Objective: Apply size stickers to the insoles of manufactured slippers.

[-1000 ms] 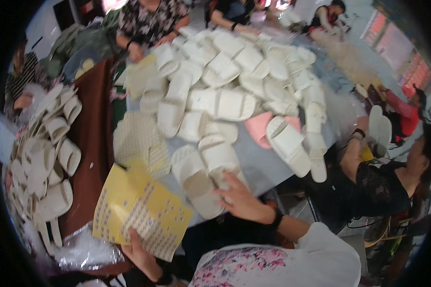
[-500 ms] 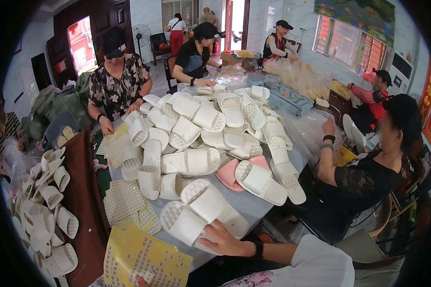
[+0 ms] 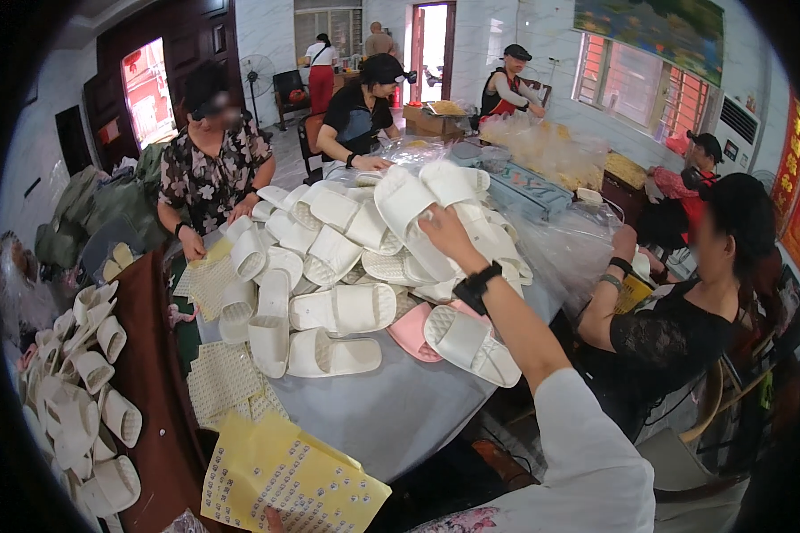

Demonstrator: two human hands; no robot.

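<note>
My right hand [image 3: 450, 236] reaches out over the heap of white slippers [image 3: 338, 253] and grips a pair of white slippers [image 3: 404, 197] at its top. The far ends of the pair look slightly blurred. At the lower edge, only a fingertip of my left hand [image 3: 274, 519] shows, against yellow sticker sheets [image 3: 293, 471] printed with rows of small labels. Most of that hand is hidden beneath the sheets. Pink slippers [image 3: 412, 332] lie at the near right of the heap, partly under a white slipper [image 3: 471, 342].
More sticker sheets [image 3: 225, 382] lie on the grey table [image 3: 364, 413]. Another white slipper pile [image 3: 84, 400] stands left beside a brown cloth [image 3: 156, 400]. Co-workers sit or stand around the table, one close at right [image 3: 667, 320]. Clear plastic bags [image 3: 564, 258] lie at the far right.
My right hand has carried a pair of white slippers from the table's near edge up and away onto the heap. The yellow sheets in my left hand have shifted slightly right.
</note>
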